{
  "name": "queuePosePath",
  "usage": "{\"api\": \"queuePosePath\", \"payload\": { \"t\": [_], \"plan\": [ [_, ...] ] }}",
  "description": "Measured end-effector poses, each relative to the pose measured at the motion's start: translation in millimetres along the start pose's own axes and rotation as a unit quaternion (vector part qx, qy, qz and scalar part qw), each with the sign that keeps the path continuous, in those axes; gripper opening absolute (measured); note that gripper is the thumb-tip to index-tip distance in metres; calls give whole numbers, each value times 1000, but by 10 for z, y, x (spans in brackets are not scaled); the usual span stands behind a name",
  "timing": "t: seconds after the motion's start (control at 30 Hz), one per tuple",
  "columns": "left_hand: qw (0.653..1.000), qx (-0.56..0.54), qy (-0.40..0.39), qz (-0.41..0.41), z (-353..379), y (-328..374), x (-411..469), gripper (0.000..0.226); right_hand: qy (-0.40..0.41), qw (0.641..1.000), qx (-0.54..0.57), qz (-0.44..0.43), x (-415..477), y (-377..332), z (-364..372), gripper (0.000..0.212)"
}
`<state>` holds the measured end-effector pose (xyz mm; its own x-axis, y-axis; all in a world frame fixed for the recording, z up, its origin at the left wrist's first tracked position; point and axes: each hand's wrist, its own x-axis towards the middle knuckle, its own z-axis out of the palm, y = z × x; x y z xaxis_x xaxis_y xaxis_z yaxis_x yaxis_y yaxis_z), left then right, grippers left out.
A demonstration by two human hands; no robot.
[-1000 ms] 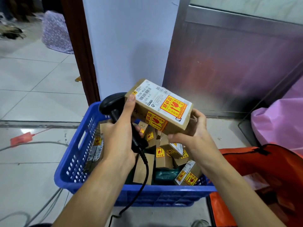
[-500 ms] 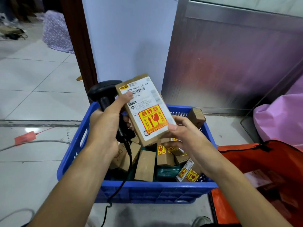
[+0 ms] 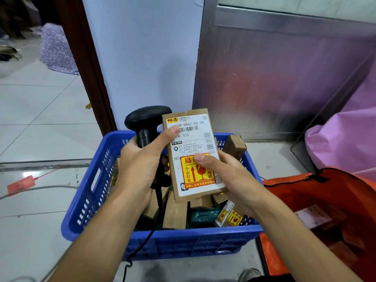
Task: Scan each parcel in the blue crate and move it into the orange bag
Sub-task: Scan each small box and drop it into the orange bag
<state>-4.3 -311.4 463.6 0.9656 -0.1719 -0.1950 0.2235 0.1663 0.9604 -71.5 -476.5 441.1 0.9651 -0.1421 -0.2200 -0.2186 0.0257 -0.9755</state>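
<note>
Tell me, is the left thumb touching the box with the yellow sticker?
Touching. The head view shows the left hand gripping the black scanner while its thumb tip lies on the parcel, on its white label, with no gap.

We see matt brown cardboard parcel (image 3: 193, 143), glossy blue plastic crate (image 3: 191, 233), brushed grey metal panel (image 3: 274, 78), shiny pale floor tiles (image 3: 40, 123).

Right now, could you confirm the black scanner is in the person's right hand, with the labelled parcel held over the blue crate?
Not quite: the head view shows the black scanner in the left hand; the labelled parcel is indeed held over the blue crate.
</note>
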Motion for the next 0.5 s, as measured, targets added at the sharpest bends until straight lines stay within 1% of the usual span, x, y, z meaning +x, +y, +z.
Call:
{"api": "queuePosePath", "payload": {
  "t": [0.23, 0.37, 0.43, 0.5],
  "plan": [
    [1000, 16, -18, 9, 29, -27, -14, 36, -22, 1000, 5, 2, -19, 4, -25, 59],
    [1000, 24, -3, 16, 19, -83, 25, 33, -25, 999, -26, 15, 43, -22, -87, 62],
    [1000, 21, 15, 16, 17, -129, 67, 28, 7, 999, -38, 5, 98, -43, -154, 59],
    [999, 25, 22, 17, 12, -152, 98, 17, 73, 997, -19, -9, 165, -40, -257, 54]
  ]
}}
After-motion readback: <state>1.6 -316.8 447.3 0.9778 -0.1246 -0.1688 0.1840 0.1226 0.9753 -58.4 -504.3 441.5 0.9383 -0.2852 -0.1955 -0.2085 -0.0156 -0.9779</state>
